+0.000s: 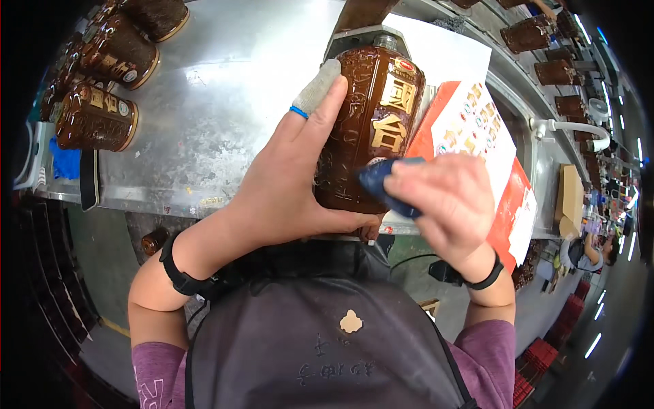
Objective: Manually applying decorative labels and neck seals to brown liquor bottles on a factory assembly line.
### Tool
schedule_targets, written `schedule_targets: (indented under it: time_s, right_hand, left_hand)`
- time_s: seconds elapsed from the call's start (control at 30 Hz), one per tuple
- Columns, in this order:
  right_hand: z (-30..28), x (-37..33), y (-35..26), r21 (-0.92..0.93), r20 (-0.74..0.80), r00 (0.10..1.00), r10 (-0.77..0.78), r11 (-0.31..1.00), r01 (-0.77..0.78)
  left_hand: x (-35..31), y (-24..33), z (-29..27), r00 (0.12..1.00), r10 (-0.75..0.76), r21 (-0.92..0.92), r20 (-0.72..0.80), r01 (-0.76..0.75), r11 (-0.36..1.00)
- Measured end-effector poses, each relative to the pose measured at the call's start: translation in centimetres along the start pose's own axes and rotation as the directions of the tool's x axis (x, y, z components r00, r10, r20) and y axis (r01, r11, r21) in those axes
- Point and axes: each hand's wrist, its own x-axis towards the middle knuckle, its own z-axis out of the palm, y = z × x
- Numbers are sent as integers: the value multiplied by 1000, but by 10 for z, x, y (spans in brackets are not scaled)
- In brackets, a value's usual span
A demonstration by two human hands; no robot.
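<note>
A dark brown, glossy bottle (351, 116) with raised patterns and gold lettering lies tilted at the table's near edge, its clear neck pointing away from me. My left hand (279, 180) grips its left side, with the thumb round its base. A grey finger cover held by a blue band sits on one finger of that hand. In my right hand (453, 201), a dark blue cloth (380, 183) is pinched and touches the lower front of the bottle, just below the gold lettering. The right fingers are slightly blurred.
Several similar brown bottles (99, 117) stand at the left of the metal table (204, 102). Right of my bottle lie a sticker sheet (470, 126) and red-and-white papers (514, 204). A white bent-arm fixture (572, 128) and a cardboard box (569, 201) are farther right, with another person (589, 252) beyond.
</note>
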Motion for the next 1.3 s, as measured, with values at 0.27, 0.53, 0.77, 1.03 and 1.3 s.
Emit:
schedule_targets:
  time_s: [0.27, 0.53, 0.77, 1.03, 1.3]
  right_hand:
    - [-8, -24, -3, 231, 76, 946, 316, 917, -325]
    - [4, -24, 13, 504, -37, 777, 628, 683, -529]
    - [-7, -39, 1, 246, -25, 946, 322, 919, -307]
    - [-10, -60, -4, 330, -152, 857, 492, 843, -425]
    - [-12, -72, -10, 342, -189, 798, 572, 800, -493]
  left_hand:
    - [0, -2, -2, 996, -55, -40, 73, 58, 998]
    - [0, -2, -2, 991, -38, -13, 127, 40, 999]
    - [-3, 11, -9, 994, 92, 316, 67, -108, 943]
    - [2, 24, 7, 756, 614, 750, 227, -538, 386]
    - [-1, 39, 17, 768, 570, 811, 293, -515, 277]
